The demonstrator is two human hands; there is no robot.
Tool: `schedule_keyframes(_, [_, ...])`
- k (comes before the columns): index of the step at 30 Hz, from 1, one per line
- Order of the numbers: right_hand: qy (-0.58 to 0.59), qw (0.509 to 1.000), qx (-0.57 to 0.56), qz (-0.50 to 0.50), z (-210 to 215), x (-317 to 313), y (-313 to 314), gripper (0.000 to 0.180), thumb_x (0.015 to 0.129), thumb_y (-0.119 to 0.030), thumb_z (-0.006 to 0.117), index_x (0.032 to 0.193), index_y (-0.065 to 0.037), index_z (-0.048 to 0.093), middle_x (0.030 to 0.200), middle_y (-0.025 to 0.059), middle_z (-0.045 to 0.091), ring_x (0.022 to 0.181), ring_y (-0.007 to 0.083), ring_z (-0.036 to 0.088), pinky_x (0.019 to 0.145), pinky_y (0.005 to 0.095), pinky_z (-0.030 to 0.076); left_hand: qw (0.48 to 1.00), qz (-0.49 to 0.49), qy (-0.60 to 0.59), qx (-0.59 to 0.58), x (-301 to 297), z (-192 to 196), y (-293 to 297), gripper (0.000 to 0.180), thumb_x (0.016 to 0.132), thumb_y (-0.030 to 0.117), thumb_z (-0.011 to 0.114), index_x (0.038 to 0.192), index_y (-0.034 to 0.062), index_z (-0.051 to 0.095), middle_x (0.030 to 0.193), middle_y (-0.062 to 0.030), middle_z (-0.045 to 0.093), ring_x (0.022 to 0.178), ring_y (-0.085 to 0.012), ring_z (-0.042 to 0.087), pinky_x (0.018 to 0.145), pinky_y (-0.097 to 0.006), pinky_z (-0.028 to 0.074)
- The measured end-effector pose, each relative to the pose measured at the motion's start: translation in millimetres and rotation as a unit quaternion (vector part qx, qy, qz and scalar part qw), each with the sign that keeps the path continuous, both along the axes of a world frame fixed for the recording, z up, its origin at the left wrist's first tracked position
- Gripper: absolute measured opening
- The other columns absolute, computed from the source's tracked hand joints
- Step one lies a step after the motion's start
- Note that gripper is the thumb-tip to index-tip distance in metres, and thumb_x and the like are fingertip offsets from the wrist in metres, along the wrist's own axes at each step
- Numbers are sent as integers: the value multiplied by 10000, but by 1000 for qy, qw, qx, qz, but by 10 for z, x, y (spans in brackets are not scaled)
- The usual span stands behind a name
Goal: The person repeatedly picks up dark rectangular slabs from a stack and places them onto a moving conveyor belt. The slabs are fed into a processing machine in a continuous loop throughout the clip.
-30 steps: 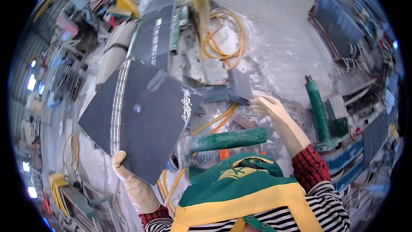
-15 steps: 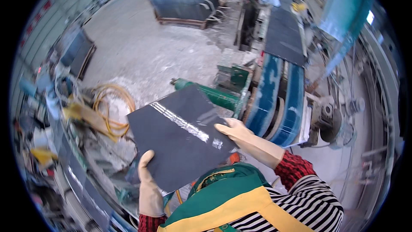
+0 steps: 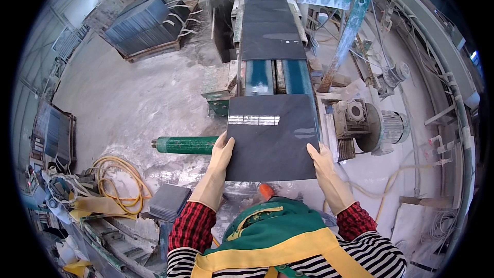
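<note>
A dark, glossy square stone tile (image 3: 272, 136) lies flat at the near end of a blue conveyor belt (image 3: 260, 74). My left hand (image 3: 220, 157), in a pale glove, grips its left edge. My right hand (image 3: 323, 162), also gloved, holds its right near corner. Farther along the belt lies another dark tile (image 3: 272, 38), with one more behind it. A green roller (image 3: 186, 144) sticks out to the left just below the belt's end.
An electric motor (image 3: 378, 126) sits right of the belt beside a green steel post (image 3: 350, 31). A pallet of stacked dark tiles (image 3: 146, 20) stands far left. Yellow hoses (image 3: 116, 185) and a small tile stack (image 3: 169, 202) lie on the wet floor at lower left.
I have turned toward the conveyor. The tile, held tilted in the air before, now lies flat on the near end of the belt with both hands at its edges.
</note>
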State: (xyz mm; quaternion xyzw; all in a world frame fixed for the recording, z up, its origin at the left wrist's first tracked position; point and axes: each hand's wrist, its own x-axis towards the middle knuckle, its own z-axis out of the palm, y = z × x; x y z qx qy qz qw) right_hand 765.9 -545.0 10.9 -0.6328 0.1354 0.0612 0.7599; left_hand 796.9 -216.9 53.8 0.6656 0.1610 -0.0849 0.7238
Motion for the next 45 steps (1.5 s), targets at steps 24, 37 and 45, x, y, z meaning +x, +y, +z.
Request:
schedule_keyframes(24, [-294,684,-629,225,314,-34,272,581,868,-439,634,1370,-157,553,1437,168,492,1341,390,416,1161,539,259,684,-358,-359,525,-193,391,-255,631,771,267,766,1330,98,527,1375,-172,491,1295,-376,448,1105,-500,353])
schedule_keyframes(37, [-323,642,-652,242,238,799,163,555,919,-504,531,1381,-195,547,1469,132,476,1384,341,407,1178,507,261,628,-372,-386,564,614,125,-305,617,803,283,734,1362,115,533,1429,-150,482,1318,-384,437,1150,-485,327])
schedule_keyframes(45, [-271,635,-676,257,236,1317,162,551,946,-490,527,1435,-237,496,1545,80,406,1450,281,321,1221,456,184,612,-404,-350,583,1227,123,-370,632,831,278,731,1408,150,509,1472,-119,449,1365,-350,395,1163,-443,316])
